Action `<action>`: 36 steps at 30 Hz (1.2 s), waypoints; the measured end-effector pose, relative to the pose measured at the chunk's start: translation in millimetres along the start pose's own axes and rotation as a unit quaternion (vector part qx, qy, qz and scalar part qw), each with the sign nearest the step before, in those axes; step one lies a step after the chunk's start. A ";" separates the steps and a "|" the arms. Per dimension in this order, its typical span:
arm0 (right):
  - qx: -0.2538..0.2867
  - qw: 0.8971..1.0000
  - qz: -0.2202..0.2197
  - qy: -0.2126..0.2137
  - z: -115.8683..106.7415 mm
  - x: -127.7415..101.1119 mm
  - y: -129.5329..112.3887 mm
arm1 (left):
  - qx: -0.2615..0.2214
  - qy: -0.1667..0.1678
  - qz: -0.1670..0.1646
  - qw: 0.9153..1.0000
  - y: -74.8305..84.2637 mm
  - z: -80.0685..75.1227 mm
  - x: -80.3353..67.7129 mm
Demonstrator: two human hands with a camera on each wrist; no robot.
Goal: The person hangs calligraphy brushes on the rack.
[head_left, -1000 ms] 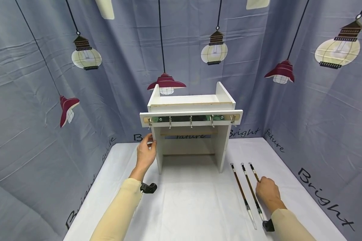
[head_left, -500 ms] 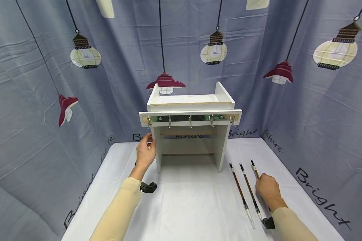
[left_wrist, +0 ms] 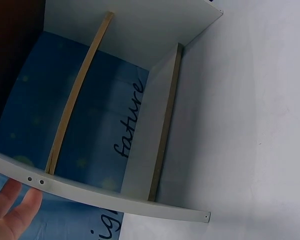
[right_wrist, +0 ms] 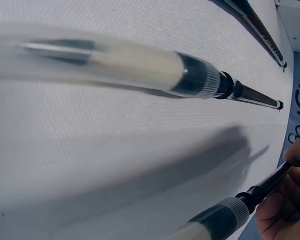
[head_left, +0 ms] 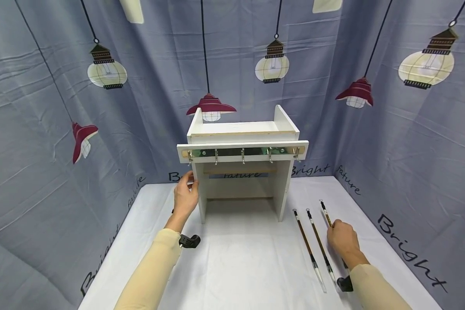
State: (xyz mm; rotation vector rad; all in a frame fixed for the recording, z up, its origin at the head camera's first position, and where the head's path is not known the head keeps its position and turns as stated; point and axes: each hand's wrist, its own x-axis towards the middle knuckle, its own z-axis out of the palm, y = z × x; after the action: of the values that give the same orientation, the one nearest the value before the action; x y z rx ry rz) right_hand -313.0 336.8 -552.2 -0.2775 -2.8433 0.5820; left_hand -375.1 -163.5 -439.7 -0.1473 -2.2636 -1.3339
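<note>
A white wooden rack (head_left: 242,137) with a row of metal hooks (head_left: 243,156) across its front stands on the table. My left hand (head_left: 186,197) rests against the outer face of its left side panel (left_wrist: 115,201); the fingertips touch the panel in the left wrist view. At the right, my right hand (head_left: 344,241) grips the shaft of a calligraphy brush (head_left: 325,212), whose lower end shows in the right wrist view, lifted over its shadow. Two more calligraphy brushes lie to its left: a middle one (head_left: 320,241) and a left one (head_left: 305,240), with clear caps over their tips.
A white cloth (head_left: 232,267) covers the table. Grey-blue curtains (head_left: 159,86) printed with lamps enclose it at the back and both sides. The rack has an upper shelf (head_left: 240,127) and an open space below, crossed by wooden bars (left_wrist: 80,90).
The brush in my right hand has come up and its looped end has shifted farther away. My left hand stays at the rack. The whole view has drifted slightly.
</note>
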 end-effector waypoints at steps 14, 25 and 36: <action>0.011 1.000 -0.007 0.009 -4.5 3.3 -7.5 | 0.009 0.009 0.001 1.000 0.3 0.7 0.7; 0.017 0.999 -0.003 0.040 -10.3 3.0 -20.3 | 0.015 0.013 0.006 1.000 1.3 2.0 0.3; 0.025 0.998 -0.012 0.053 -17.1 -0.2 -23.3 | 0.012 0.004 -0.010 1.000 2.0 2.7 -1.8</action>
State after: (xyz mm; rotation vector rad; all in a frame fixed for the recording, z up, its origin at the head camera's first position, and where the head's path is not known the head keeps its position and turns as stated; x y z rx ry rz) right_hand -311.6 321.9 -527.4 -0.2565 -2.7223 0.6138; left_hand -373.9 -159.9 -440.1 -0.1111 -2.2799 -1.3143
